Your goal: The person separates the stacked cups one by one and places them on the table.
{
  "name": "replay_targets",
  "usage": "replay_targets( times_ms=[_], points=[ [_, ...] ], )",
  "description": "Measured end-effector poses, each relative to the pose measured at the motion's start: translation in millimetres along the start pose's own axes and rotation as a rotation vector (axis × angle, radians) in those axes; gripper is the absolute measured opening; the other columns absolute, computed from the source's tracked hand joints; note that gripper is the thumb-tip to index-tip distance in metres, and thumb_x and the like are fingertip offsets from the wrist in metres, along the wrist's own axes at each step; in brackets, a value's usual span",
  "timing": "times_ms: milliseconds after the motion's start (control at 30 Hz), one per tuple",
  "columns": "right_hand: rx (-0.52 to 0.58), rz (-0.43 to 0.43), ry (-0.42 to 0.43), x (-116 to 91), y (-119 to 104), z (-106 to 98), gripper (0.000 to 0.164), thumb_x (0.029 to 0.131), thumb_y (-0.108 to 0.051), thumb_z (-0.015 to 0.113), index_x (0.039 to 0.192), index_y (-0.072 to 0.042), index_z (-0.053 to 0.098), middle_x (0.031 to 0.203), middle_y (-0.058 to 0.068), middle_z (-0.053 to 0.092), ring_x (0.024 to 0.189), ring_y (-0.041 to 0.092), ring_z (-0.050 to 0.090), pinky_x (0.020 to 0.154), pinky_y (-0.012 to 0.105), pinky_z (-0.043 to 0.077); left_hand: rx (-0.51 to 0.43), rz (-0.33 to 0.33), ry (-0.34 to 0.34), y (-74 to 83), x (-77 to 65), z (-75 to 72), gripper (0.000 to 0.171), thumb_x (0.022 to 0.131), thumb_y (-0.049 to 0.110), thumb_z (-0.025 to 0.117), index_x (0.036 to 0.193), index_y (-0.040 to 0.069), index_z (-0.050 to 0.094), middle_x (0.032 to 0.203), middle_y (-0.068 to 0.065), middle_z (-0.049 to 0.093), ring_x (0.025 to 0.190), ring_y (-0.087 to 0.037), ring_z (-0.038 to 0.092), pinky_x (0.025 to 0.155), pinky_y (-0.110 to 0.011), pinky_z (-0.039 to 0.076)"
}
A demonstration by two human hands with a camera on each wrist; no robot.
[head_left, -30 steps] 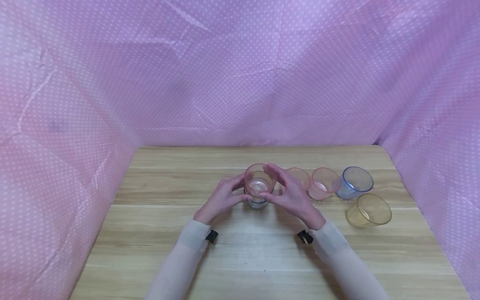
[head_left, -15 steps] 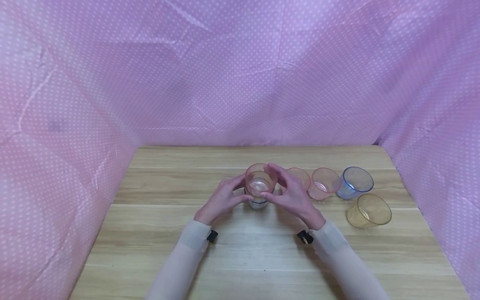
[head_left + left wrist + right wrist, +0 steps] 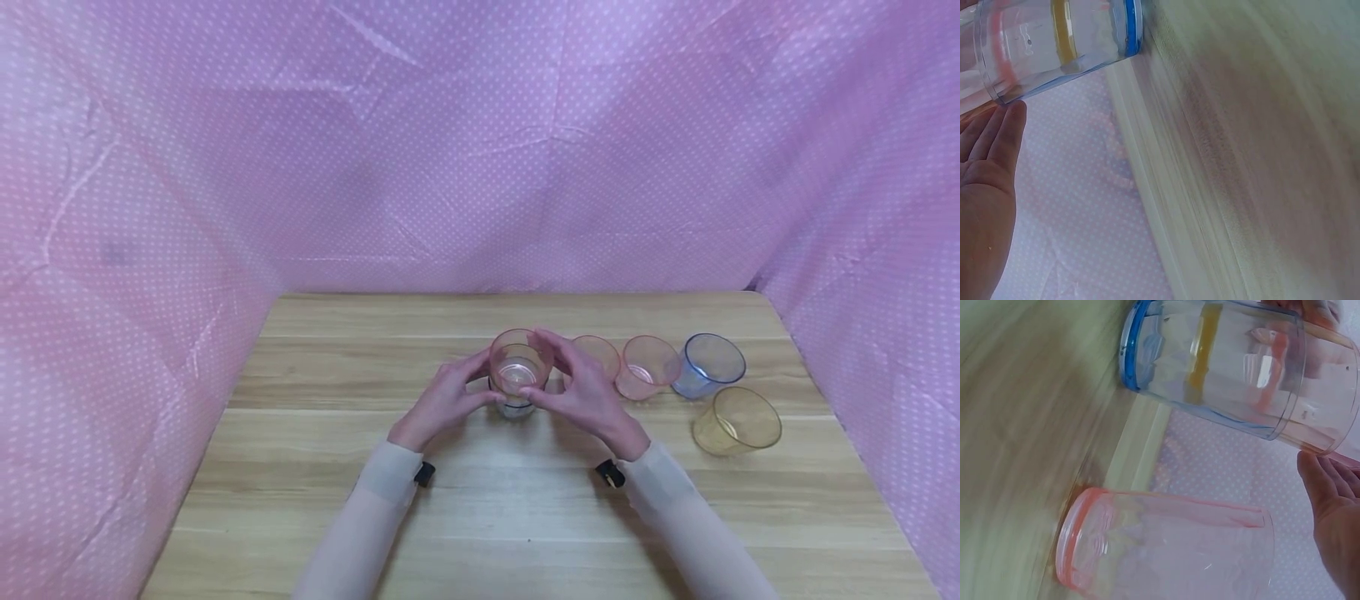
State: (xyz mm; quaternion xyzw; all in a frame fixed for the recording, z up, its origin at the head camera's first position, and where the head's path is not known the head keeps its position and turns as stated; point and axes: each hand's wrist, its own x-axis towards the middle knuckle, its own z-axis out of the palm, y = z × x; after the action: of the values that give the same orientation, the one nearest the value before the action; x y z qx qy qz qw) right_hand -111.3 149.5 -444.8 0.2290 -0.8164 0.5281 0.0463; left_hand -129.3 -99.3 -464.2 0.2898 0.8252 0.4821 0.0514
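A stack of clear nested cups stands upright on the table before me. Its outermost cup is a blue cup [image 3: 1135, 347] resting on the tabletop. Inside that sits a yellow cup [image 3: 1202, 356], and the topmost is a pink cup [image 3: 517, 363], its upper part rising above the blue rim. From the left side my left hand [image 3: 446, 395] holds the pink cup between thumb and fingers. My right hand [image 3: 588, 397] grips the same cup from the right, thumb in front and fingers behind. Each wrist view shows fingertips against the upper part of the stack.
To the right of the stack, one pink cup [image 3: 602, 354] is partly hidden behind my right hand. Beyond it stand another pink cup [image 3: 639, 382], a blue cup [image 3: 696, 380] and a yellow cup [image 3: 716, 429]. Pink dotted cloth [image 3: 480, 167] surrounds the wooden table [image 3: 525, 533].
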Motion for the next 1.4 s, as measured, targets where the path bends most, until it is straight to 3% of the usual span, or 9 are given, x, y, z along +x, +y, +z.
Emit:
replay_targets(
  times_ms=[133, 267, 467, 967, 1167, 1267, 1400],
  points=[
    [-0.010, -0.010, -0.002, 0.8, 1.8, -0.3, 0.083, 0.082, -0.018, 0.091, 0.150, -0.002, 0.047, 0.147, 0.012, 0.059, 0.137, 0.028, 0.055, 0.113, 0.035, 0.048, 0.013, -0.002, -0.004, -0.4, 0.8, 0.0, 0.079, 0.088, 0.018, 0.083, 0.157, 0.010, 0.045, 0.146, -0.013, 0.060, 0.125, -0.029, 0.065, 0.111, -0.037, 0.051],
    [0.031, 0.046, -0.025, 4.0, 2.5, -2.1, 0.091, 0.080, -0.017, 0.093, 0.154, -0.001, 0.042, 0.147, 0.011, 0.059, 0.138, 0.027, 0.054, 0.116, 0.035, 0.045, 0.018, 0.007, -0.004, -1.1, 1.1, 0.1, 0.078, 0.088, 0.019, 0.082, 0.157, 0.010, 0.045, 0.144, -0.013, 0.061, 0.124, -0.030, 0.065, 0.110, -0.037, 0.051],
    [0.050, 0.091, -0.068, 10.0, 1.1, -6.1, 0.091, 0.079, -0.019, 0.093, 0.153, -0.002, 0.044, 0.146, 0.012, 0.060, 0.138, 0.029, 0.053, 0.118, 0.044, 0.043, 0.018, 0.027, 0.001, -2.3, 1.0, 0.4, 0.076, 0.089, 0.018, 0.082, 0.155, 0.009, 0.046, 0.141, -0.014, 0.063, 0.123, -0.030, 0.066, 0.110, -0.038, 0.052],
    [0.034, 0.015, -0.035, 4.5, 0.4, -2.0, 0.088, 0.077, -0.014, 0.094, 0.149, -0.001, 0.045, 0.148, 0.009, 0.059, 0.139, 0.026, 0.052, 0.116, 0.035, 0.044, 0.028, 0.022, -0.018, 0.4, 1.0, -0.4, 0.074, 0.089, 0.016, 0.082, 0.154, 0.008, 0.048, 0.144, -0.015, 0.060, 0.125, -0.030, 0.065, 0.111, -0.041, 0.051],
    [0.009, -0.031, -0.021, 2.0, 3.3, -0.8, 0.088, 0.076, -0.011, 0.094, 0.149, 0.001, 0.045, 0.147, 0.013, 0.059, 0.139, 0.030, 0.052, 0.116, 0.036, 0.044, 0.022, 0.041, -0.024, -0.1, 1.8, 0.3, 0.074, 0.089, 0.016, 0.082, 0.154, 0.007, 0.048, 0.144, -0.014, 0.061, 0.124, -0.029, 0.065, 0.110, -0.039, 0.052],
    [0.043, -0.020, -0.025, 2.3, 4.6, -0.6, 0.088, 0.077, -0.010, 0.093, 0.149, 0.000, 0.044, 0.147, 0.015, 0.058, 0.139, 0.030, 0.052, 0.116, 0.037, 0.044, 0.017, 0.038, -0.029, 0.0, 1.7, 0.1, 0.074, 0.089, 0.017, 0.082, 0.155, 0.009, 0.048, 0.146, -0.012, 0.060, 0.125, -0.029, 0.065, 0.110, -0.040, 0.052],
    [0.133, 0.034, -0.046, 3.3, 7.4, -1.0, 0.088, 0.079, -0.009, 0.091, 0.152, 0.000, 0.041, 0.149, 0.018, 0.056, 0.140, 0.029, 0.051, 0.118, 0.036, 0.042, 0.036, 0.012, -0.030, 1.0, 1.6, 0.3, 0.075, 0.091, 0.022, 0.081, 0.157, 0.013, 0.046, 0.146, -0.010, 0.060, 0.126, -0.028, 0.064, 0.119, -0.050, 0.041]
  ],
)
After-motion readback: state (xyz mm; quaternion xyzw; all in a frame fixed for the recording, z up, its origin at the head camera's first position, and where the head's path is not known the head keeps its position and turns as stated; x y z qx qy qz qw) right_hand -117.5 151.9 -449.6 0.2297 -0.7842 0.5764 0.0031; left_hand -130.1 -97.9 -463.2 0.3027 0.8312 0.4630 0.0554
